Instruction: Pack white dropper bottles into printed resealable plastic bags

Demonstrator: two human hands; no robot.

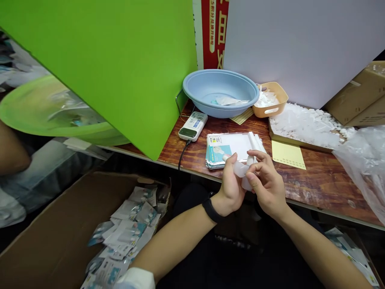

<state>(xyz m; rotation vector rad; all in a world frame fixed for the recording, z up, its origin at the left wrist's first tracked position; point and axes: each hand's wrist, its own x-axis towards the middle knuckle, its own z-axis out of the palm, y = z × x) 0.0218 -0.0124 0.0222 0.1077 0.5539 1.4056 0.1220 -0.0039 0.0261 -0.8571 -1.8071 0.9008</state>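
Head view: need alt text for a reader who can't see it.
The left hand and right hand hold small, translucent white plastic parts at the front edge of a brown wooden table. Behind them are a stack of printed packets, a blue basin and an orange basket of white pieces; below left, a cardboard box holds more packets.

Person's attire, head view; clock positions from view centre

Left hand (232, 190): ungloved; matte black wristband (211, 209), narrow and smooth, at the wrist, between five and six o'clock.
Left sleeve end (136, 277): whitish, tinged pale blue, loose, seven o'clock.
Right hand (268, 185): ungloved, four o'clock; forearm bare.
Lap clothing (192, 251): black or very dark, six o'clock; details lost in shadow.
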